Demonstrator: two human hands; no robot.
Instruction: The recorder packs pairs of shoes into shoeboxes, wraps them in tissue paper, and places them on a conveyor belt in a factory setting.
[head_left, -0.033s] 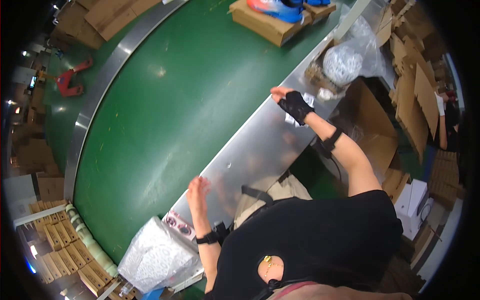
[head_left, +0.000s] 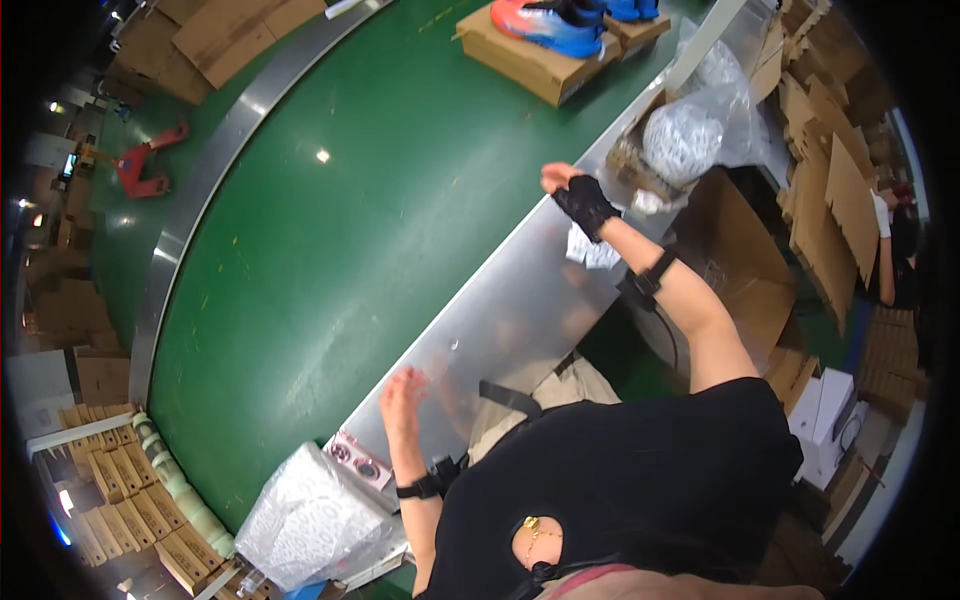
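Note:
My left hand [head_left: 402, 392] hovers by the edge of a metal worktop [head_left: 455, 310]; it looks empty, its fingers loosely apart. A black fingerless glove covers my right hand [head_left: 582, 200], held near the worktop's far end with fingers stretched out and nothing seen in them. White paper slips [head_left: 592, 248] lie on the metal beside my right wrist. Ahead, on the green belt [head_left: 340, 220], a brown shoe box [head_left: 520, 62] carries orange-and-blue sports shoes [head_left: 550, 28]. A second box with blue shoes [head_left: 630, 10] stands right behind it.
A plastic bag of crumpled white paper [head_left: 683, 142] sits past my right hand. Below it stands an open carton [head_left: 745, 260]. Wrapped patterned paper [head_left: 310, 515] lies near my left forearm, next to a pink-and-white box [head_left: 357, 460]. Flattened cardboard [head_left: 820, 190] is stacked at the right.
The shoe boxes have come slightly nearer along the belt, showing more of the shoes. My left hand has shifted a little right and toward me; my right hand has barely moved.

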